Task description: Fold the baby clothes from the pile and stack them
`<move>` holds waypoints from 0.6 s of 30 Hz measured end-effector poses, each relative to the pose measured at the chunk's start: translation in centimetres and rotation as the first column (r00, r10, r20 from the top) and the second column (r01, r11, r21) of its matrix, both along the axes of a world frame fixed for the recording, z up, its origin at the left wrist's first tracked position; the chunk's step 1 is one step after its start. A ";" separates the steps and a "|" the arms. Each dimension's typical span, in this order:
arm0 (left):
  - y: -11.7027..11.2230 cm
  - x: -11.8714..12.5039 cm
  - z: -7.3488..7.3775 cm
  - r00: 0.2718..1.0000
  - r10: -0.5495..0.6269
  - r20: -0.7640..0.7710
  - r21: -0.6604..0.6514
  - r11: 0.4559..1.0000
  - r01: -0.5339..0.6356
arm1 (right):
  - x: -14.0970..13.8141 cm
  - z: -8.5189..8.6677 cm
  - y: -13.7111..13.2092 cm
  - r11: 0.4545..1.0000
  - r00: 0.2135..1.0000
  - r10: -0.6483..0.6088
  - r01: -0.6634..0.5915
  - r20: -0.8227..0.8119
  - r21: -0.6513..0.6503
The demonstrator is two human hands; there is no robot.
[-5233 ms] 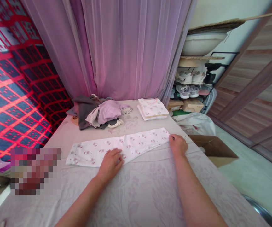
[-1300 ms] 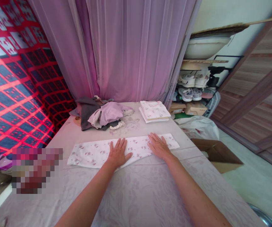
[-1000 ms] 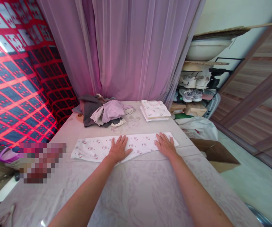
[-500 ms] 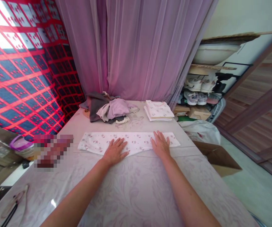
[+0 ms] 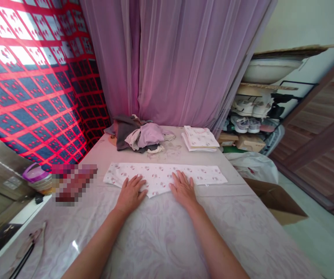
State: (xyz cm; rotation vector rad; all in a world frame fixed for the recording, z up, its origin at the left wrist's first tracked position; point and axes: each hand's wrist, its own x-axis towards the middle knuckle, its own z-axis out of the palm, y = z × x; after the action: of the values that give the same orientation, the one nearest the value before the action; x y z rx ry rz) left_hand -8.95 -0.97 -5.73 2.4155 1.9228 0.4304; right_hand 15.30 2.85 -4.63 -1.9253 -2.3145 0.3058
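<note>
A long white garment (image 5: pixel 167 175) with small pink prints lies flat, folded lengthwise, across the table (image 5: pixel 167 232) with its pale floral cloth. My left hand (image 5: pixel 130 191) rests palm down, fingers spread, on the garment's near edge left of centre. My right hand (image 5: pixel 182 188) lies flat and open on the garment just right of centre. Neither hand holds anything.
A heap of unfolded grey and lilac clothes (image 5: pixel 139 133) sits at the table's far end beside a folded white stack (image 5: pixel 199 138). An open cardboard box (image 5: pixel 274 203) and a plastic bag (image 5: pixel 249 164) are on the floor to the right. A shoe rack (image 5: pixel 252 116) stands behind.
Both hands have slid leftward along the garment, the right hand from near its right end toward the centre. The camera view has turned left.
</note>
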 end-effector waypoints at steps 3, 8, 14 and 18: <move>0.1 0.3 -0.2 0.999 0.018 -0.048 0.005 1.000 -0.018 | -2.5 0.1 -1.4 0.988 0.992 0.124 -0.119 -0.038 0.100; 0.0 0.5 -0.9 0.989 0.056 -0.136 0.041 0.998 -0.051 | -5.2 -1.0 -3.3 0.933 0.930 0.360 -0.356 -0.070 0.058; 0.0 0.5 -1.3 0.990 0.066 -0.123 0.071 0.996 -0.058 | -4.8 -1.4 -3.1 0.929 0.928 0.369 -0.366 -0.057 0.055; 0.0 0.4 -1.3 0.992 0.063 -0.110 0.084 0.995 -0.054 | -4.8 -1.4 -3.1 0.927 0.926 0.374 -0.371 -0.050 0.050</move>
State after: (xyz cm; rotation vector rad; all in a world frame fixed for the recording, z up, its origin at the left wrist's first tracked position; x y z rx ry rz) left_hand -8.55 -0.93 -7.04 2.4892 2.0655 0.3899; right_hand 10.53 -0.27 -6.04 -1.4251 -2.6143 0.3406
